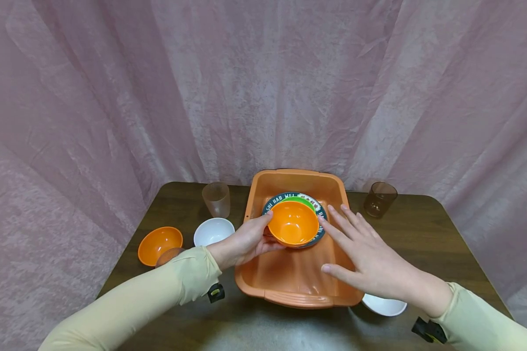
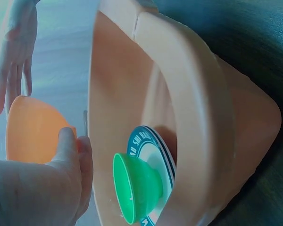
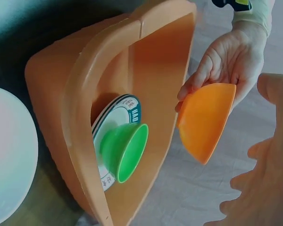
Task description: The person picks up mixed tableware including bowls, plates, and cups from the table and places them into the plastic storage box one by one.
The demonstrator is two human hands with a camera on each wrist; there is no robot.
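My left hand [image 1: 248, 239] grips an orange bowl [image 1: 293, 224] by its left rim, thumb on the edge and fingers underneath. The bowl is held up over an orange-brown plastic basin [image 1: 290, 282], tilted toward the head camera. Just right of the bowl, my right hand [image 1: 373, 258] has its fingers straight and spread, holding nothing; the right wrist view shows a gap between it and the bowl. Inside the basin, a green bowl [image 3: 125, 150] rests on stacked white plates with dark lettered rims [image 3: 133, 107]. From the head, the held bowl hides most of the green one.
Left of the basin are another orange bowl [image 1: 158, 243], a white bowl [image 1: 212, 230], a clear frosted cup [image 1: 217, 199] and a brownish item [image 1: 169, 255] partly behind my sleeve. To the right stand a brown cup [image 1: 379, 199] and a white dish [image 1: 385, 305]. A pink curtain [image 1: 263, 87] hangs behind.
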